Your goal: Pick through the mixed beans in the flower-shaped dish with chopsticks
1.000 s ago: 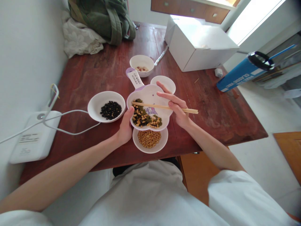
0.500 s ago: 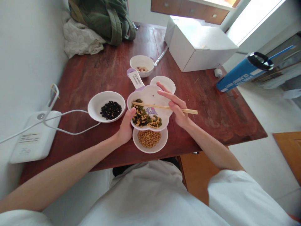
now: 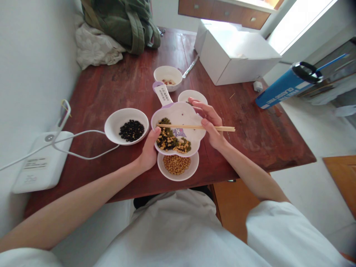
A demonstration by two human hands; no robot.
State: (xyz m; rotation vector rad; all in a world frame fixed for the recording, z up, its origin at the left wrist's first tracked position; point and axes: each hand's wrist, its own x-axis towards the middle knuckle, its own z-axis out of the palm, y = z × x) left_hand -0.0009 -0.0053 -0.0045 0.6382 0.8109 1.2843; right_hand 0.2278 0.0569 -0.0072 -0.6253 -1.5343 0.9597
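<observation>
My left hand (image 3: 149,151) grips the left edge of a white cloud-shaped bowl (image 3: 189,115) with a purple-tipped handle, thumb over the rim. Mixed green, yellow and dark beans (image 3: 169,139) lie in its lower left part. A pair of wooden chopsticks (image 3: 183,126) stretches across this bowl. At its right rim, my right hand (image 3: 213,124) has its thumb over the chopsticks, fingers bent beside the rim. Partly under the bowl stands a white bowl of yellow soybeans (image 3: 178,176). Left of my left hand is a white bowl (image 3: 111,128) with black beans (image 3: 131,130).
Behind are a bowl with pale and reddish bits (image 3: 168,70) and a small white bowl (image 3: 198,94), partly covered. A white box (image 3: 222,63), blue tumbler (image 3: 289,86), green bag (image 3: 119,26) and white power bank (image 3: 41,161) with a cable stand around the wooden table (image 3: 239,148).
The cloud-shaped bowl has shifted slightly toward me. My right hand's fingers have moved back from over the bowl to its right rim, and the chopsticks lie flatter across it.
</observation>
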